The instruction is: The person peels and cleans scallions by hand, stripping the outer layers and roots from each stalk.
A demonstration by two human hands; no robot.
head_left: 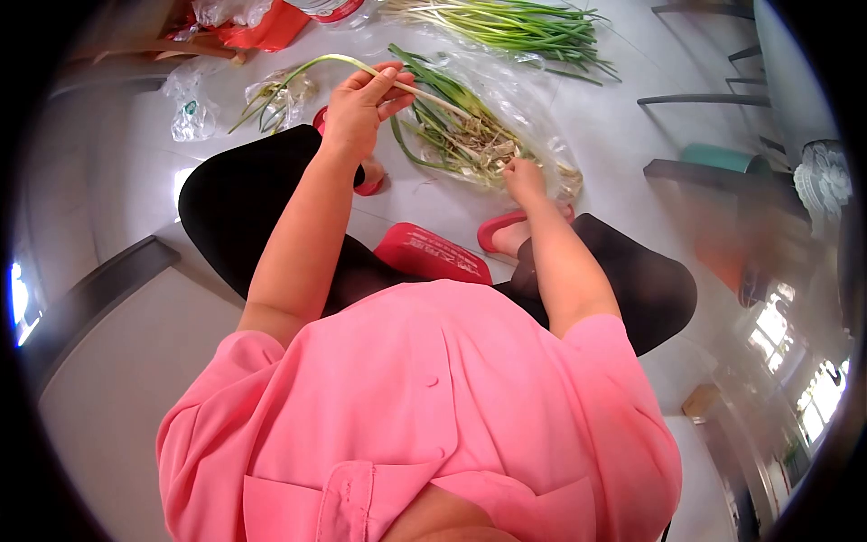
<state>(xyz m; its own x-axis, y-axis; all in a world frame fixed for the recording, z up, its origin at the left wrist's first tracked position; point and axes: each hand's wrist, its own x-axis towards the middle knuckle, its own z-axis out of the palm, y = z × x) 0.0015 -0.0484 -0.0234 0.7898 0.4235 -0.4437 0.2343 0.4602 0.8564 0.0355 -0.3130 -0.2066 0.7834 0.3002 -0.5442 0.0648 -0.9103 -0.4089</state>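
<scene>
Left hand (356, 110) is holding up a green onion (435, 98) over the floor (610, 144).
Its thumb and index finger are clamping the stalk, the other fingers spreading apart; the right hand (526, 183) is bringing its fingers together at the edge of the leafy pile (488, 143) on clear plastic (547, 126), its grip unclear. A greener bundle (533, 34) is lying beyond.

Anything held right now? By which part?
Left grip: long green-and-white scallion, around mid-length. Right grip: at dry brown leaves; can't tell if holding.
</scene>
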